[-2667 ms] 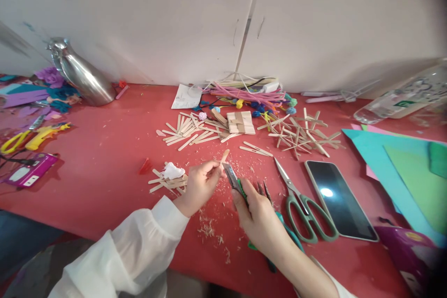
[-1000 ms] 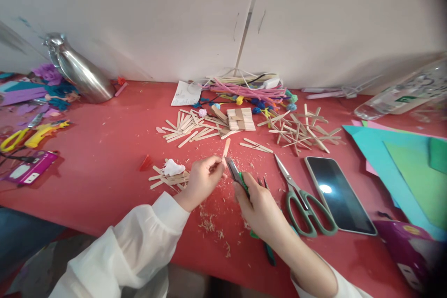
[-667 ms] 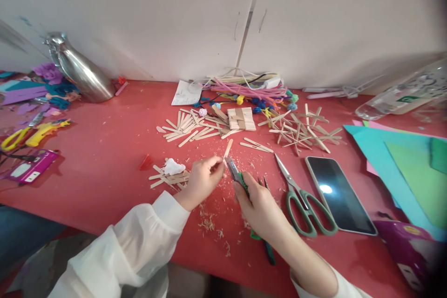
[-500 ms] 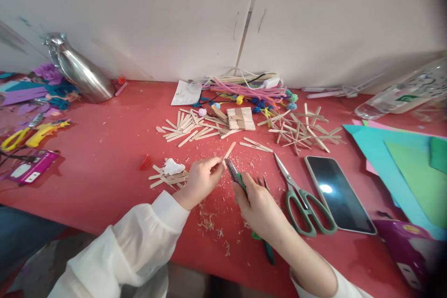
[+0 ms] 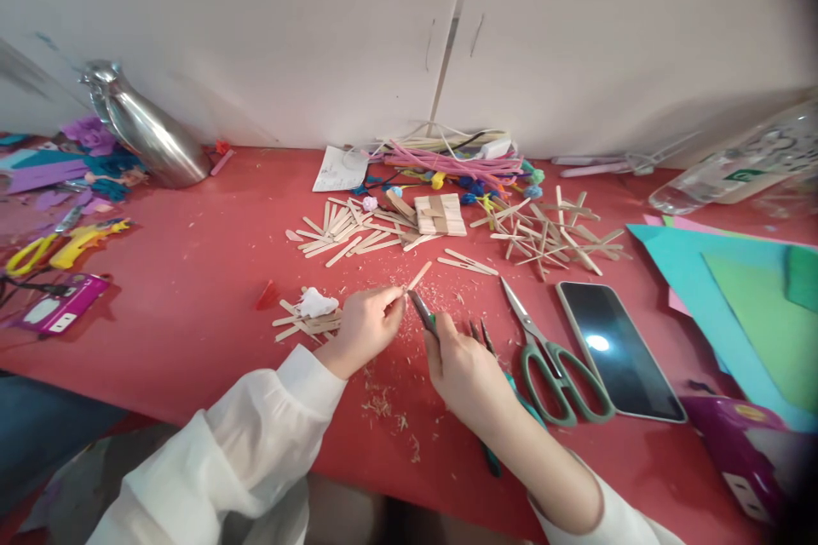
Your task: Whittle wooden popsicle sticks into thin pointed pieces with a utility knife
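Note:
My left hand (image 5: pixel 367 325) pinches a wooden craft stick (image 5: pixel 420 274) by its near end, and the stick points up and away to the right. In my right hand (image 5: pixel 469 375) is a utility knife (image 5: pixel 422 309) with a green part by the thumb, its front end close to the stick at my left fingertips. Whether the blade touches the wood I cannot tell. Wood shavings (image 5: pixel 378 404) lie scattered on the red table beneath my hands. Pliers (image 5: pixel 491 458) lie partly hidden under my right forearm.
Right of my hands lie scissors (image 5: pixel 557 379) and a phone (image 5: pixel 619 349). Loose craft sticks (image 5: pixel 345 230), a taped stick bundle (image 5: pixel 440 215) and a crossed stick pile (image 5: pixel 555 234) sit behind. Coloured paper (image 5: pixel 722 298) is at right, a steel jug (image 5: pixel 146 132) at back left.
My right hand and the knife have shifted slightly left and down. More of the pliers' handle shows beside my right forearm. The left hand still pinches the craft stick.

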A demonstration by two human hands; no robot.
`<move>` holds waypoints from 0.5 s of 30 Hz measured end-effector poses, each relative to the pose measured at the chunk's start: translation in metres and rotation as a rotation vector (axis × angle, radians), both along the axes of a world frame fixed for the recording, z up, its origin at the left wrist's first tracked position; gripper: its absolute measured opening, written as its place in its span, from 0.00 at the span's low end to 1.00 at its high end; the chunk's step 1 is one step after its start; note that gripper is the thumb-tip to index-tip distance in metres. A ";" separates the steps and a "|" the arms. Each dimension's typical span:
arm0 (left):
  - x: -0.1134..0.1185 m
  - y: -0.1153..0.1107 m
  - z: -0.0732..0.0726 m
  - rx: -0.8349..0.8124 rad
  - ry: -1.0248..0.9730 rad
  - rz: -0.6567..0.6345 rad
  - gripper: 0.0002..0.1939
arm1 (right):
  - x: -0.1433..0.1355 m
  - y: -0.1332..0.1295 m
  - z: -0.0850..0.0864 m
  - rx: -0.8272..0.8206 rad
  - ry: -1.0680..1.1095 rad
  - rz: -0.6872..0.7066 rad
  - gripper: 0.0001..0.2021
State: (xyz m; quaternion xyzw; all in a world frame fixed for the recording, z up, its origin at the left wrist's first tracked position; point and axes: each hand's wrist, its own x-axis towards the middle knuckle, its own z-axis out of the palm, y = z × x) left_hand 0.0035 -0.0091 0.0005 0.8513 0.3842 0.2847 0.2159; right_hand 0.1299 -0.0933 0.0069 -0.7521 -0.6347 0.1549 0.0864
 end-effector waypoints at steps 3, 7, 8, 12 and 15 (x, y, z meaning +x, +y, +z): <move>0.000 0.000 0.000 0.010 0.019 0.001 0.14 | -0.001 -0.001 0.001 0.001 -0.063 -0.003 0.06; 0.001 0.000 0.000 0.012 0.039 0.006 0.13 | -0.002 -0.001 0.003 -0.003 -0.090 -0.006 0.06; 0.001 0.001 0.000 -0.001 0.043 0.011 0.13 | -0.002 -0.001 0.003 -0.004 -0.088 -0.009 0.06; 0.003 0.002 0.003 -0.093 0.042 0.018 0.12 | -0.002 -0.001 0.005 -0.005 -0.042 -0.035 0.06; 0.003 0.002 0.005 -0.154 0.023 0.010 0.12 | 0.003 0.000 0.007 -0.014 0.066 -0.036 0.05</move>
